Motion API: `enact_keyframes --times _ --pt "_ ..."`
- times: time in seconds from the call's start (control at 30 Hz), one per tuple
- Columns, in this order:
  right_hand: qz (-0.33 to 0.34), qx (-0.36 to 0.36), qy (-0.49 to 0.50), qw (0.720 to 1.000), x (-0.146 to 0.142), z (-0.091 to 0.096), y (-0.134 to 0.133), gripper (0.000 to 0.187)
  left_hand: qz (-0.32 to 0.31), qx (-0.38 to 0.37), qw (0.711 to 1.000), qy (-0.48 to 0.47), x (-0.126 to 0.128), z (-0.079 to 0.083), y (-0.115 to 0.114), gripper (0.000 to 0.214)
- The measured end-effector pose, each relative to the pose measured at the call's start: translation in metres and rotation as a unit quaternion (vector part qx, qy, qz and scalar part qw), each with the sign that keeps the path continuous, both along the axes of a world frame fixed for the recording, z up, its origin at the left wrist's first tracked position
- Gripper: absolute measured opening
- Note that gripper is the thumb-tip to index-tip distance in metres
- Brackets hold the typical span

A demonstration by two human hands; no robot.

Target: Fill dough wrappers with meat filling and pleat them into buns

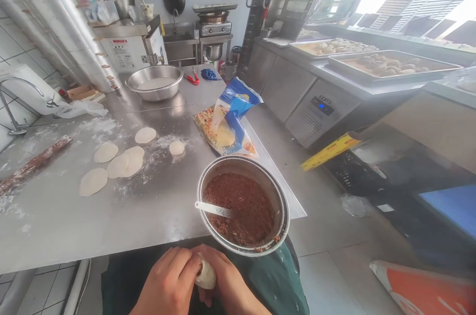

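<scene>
Both my hands meet low in front of me, below the table's front edge. My left hand point(169, 283) and my right hand point(226, 283) are closed around a small white dough bun point(206, 275), pinching it between the fingers. Just above them a metal bowl point(282, 211) of brown minced filling rests on the table edge, with a metal spoon point(212, 209) lying in it. Several flat round dough wrappers point(118, 165) lie on the floured steel table point(74, 225) to the left.
A blue and yellow flour bag point(228, 124) lies behind the filling bowl. A large empty steel bowl point(155, 82) and red scissors point(191, 78) sit farther back. A wooden rolling pin point(33, 163) lies at the left. Trays of buns point(390, 64) stand on the right counter.
</scene>
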State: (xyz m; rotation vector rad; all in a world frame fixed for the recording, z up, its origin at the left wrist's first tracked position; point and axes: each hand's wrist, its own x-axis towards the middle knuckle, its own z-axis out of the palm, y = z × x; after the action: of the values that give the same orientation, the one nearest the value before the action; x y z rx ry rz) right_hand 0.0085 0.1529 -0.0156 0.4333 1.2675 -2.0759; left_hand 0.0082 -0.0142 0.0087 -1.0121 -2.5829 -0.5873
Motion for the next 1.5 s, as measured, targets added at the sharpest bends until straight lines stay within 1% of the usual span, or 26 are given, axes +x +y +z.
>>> enact_keyframes --times 0.07,0.2,0.23,0.37,0.43,0.47,0.53,0.57,0.67,0.73,0.83,0.87,0.93,1.0,1.03,1.1,1.17,1.23,1.3,1.37,1.43,1.5 --pt "-0.002 -0.008 0.001 1.0 0.0 -0.001 -0.001 0.058 0.007 -0.004 1.0 -0.014 0.001 0.0 -0.002 0.023" --pt "-0.007 -0.007 -0.006 1.0 -0.002 0.0 -0.002 0.065 -0.022 -0.032 0.999 -0.009 0.002 0.001 -0.005 0.04" --pt "-0.003 -0.011 -0.007 1.0 -0.002 -0.001 -0.002 0.065 -0.026 -0.031 0.999 -0.003 0.002 0.001 -0.005 0.04" --pt "0.002 -0.017 -0.016 1.0 -0.003 -0.002 -0.002 0.057 0.001 -0.012 1.0 0.003 0.003 0.001 -0.007 0.023" --pt "-0.001 -0.008 -0.022 1.0 -0.002 -0.002 -0.002 0.058 -0.003 -0.023 1.0 -0.003 0.003 0.0 -0.008 0.026" --pt "0.001 -0.006 -0.025 1.0 -0.002 -0.002 -0.002 0.06 -0.014 -0.029 0.999 -0.005 0.003 0.0 -0.009 0.029" --pt "0.017 -0.015 -0.03 0.999 -0.002 -0.002 -0.002 0.064 -0.038 -0.036 0.999 -0.009 0.003 0.001 -0.011 0.034" --pt "0.028 -0.022 -0.029 0.999 -0.003 -0.002 -0.001 0.063 -0.039 -0.034 0.999 -0.009 0.003 0.001 -0.012 0.033" --pt "0.041 -0.023 -0.025 0.999 -0.006 -0.004 -0.001 0.058 -0.012 -0.019 1.0 0.001 0.004 0.004 -0.01 0.021" --pt "0.039 -0.007 -0.029 0.999 -0.008 -0.005 -0.001 0.062 0.004 -0.016 1.0 0.005 0.006 0.005 -0.008 0.022" --pt "0.051 -0.012 -0.039 0.998 -0.011 -0.004 0.0 0.071 -0.007 -0.007 1.0 0.004 0.006 0.005 -0.007 0.031" --pt "0.059 -0.024 -0.04 0.997 -0.011 -0.003 0.0 0.07 -0.011 -0.002 1.0 0.005 0.006 0.005 -0.008 0.031" --pt "0.066 -0.045 -0.036 0.996 -0.011 0.0 0.001 0.063 -0.014 0.001 1.0 0.011 0.006 0.007 -0.009 0.022" --pt "0.055 -0.042 -0.03 0.997 -0.01 0.001 0.0 0.06 -0.011 -0.006 1.0 0.01 0.006 0.009 -0.01 0.018" --pt "0.045 -0.032 -0.028 0.998 -0.01 0.0 -0.001 0.06 -0.011 -0.012 1.0 0.008 0.006 0.01 -0.01 0.018" --pt "0.035 -0.019 -0.029 0.999 -0.01 -0.001 -0.001 0.066 -0.017 -0.018 1.0 0.003 0.006 0.01 -0.01 0.026" --pt "0.045 -0.033 -0.03 0.998 -0.011 -0.002 -0.001 0.066 -0.022 -0.01 1.0 0.002 0.006 0.009 -0.01 0.03" --pt "0.059 -0.06 -0.023 0.996 -0.011 -0.003 0.0 0.059 -0.017 0.001 1.0 -0.002 0.005 0.009 -0.01 0.023" --pt "0.057 -0.07 -0.01 0.996 -0.012 -0.004 -0.001 0.055 -0.003 0.006 1.0 -0.007 0.005 0.01 -0.009 0.02" --pt "0.041 -0.061 -0.009 0.997 -0.012 -0.005 -0.001 0.058 0.002 0.001 1.0 -0.01 0.005 0.011 -0.007 0.021" --pt "0.037 -0.062 -0.022 0.997 -0.012 -0.005 0.0 0.065 -0.007 -0.001 1.0 -0.012 0.005 0.012 -0.007 0.026" --pt "0.051 -0.078 -0.027 0.995 -0.012 -0.002 0.001 0.063 -0.021 0.005 1.0 -0.009 0.005 0.012 -0.008 0.027"
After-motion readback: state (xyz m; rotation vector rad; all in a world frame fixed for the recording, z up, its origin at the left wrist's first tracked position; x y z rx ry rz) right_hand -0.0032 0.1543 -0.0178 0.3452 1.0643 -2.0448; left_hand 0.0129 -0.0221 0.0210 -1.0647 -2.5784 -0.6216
